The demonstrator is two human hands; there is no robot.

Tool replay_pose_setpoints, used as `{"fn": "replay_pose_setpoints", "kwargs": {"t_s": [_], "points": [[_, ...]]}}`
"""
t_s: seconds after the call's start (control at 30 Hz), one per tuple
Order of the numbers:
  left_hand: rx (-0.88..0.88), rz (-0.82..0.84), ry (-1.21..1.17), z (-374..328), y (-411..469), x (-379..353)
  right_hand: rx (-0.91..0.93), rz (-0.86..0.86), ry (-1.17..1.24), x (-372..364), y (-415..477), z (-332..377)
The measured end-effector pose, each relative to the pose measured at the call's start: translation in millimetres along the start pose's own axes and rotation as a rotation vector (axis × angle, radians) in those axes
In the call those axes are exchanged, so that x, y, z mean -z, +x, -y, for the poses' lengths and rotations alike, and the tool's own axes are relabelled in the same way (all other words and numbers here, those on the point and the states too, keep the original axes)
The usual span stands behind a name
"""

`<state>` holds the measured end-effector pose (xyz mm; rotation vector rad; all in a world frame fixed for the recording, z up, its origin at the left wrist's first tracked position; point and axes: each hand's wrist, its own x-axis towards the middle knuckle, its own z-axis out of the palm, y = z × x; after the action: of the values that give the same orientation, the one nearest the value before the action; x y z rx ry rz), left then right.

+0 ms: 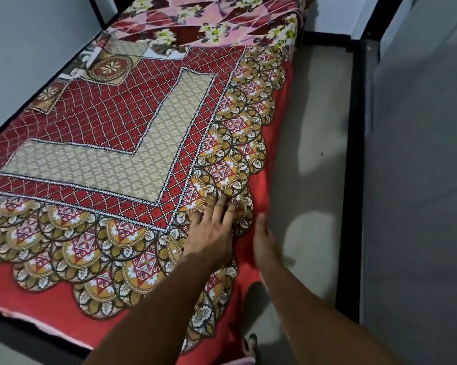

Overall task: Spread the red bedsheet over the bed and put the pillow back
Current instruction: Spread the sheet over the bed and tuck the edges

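Observation:
The red bedsheet (122, 133), patterned with a diamond grid, a beige band and round gold medallions, lies over most of the bed. My left hand (211, 227) rests flat on it near the right corner, fingers apart. My right hand (261, 241) presses edge-on against the sheet's red border hanging down the bed's side; its fingers are mostly hidden. At the far end a pink and maroon floral cloth (217, 19) shows beyond the sheet. The sheet's far left corner (111, 64) is folded and rumpled. No pillow is in view.
A grey wall (32, 54) runs along the bed's left side. To the right is a strip of grey floor (311, 143) bounded by a black strip (354, 159) and another grey surface. A sandalled foot (249, 346) stands by the bed.

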<state>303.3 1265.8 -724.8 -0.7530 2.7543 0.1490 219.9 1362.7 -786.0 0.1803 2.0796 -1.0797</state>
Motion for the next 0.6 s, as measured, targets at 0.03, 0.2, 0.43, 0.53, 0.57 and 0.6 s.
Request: {"fn": "replay_pose_setpoints", "kwargs": {"t_s": [0.03, 0.2, 0.43, 0.53, 0.57, 0.6], "points": [[-0.002, -0.005, -0.004, -1.5, -1.1, 0.0, 0.022, 0.069, 0.017, -0.6, -6.1, -3.7], [0.029, -0.081, -0.032, -3.8, -11.6, 2.3, 0.028, -0.012, -0.081, 5.2, -25.9, -46.6], [0.043, -0.010, 0.023, 4.2, -52.0, 0.5, 0.016, 0.585, 0.066, 19.8, -71.1, -105.2], [-0.012, 0.044, 0.042, 3.6, -66.1, -8.1, -0.022, 0.611, 0.072, 19.2, -69.7, -126.2], [-0.041, 0.054, 0.031, 1.0, -72.9, -10.7, -0.038, 0.575, 0.100, 16.3, -69.0, -130.2], [-0.074, 0.068, 0.024, -2.2, -80.1, -13.6, -0.053, 0.540, 0.114, 13.5, -69.7, -132.6]]}}
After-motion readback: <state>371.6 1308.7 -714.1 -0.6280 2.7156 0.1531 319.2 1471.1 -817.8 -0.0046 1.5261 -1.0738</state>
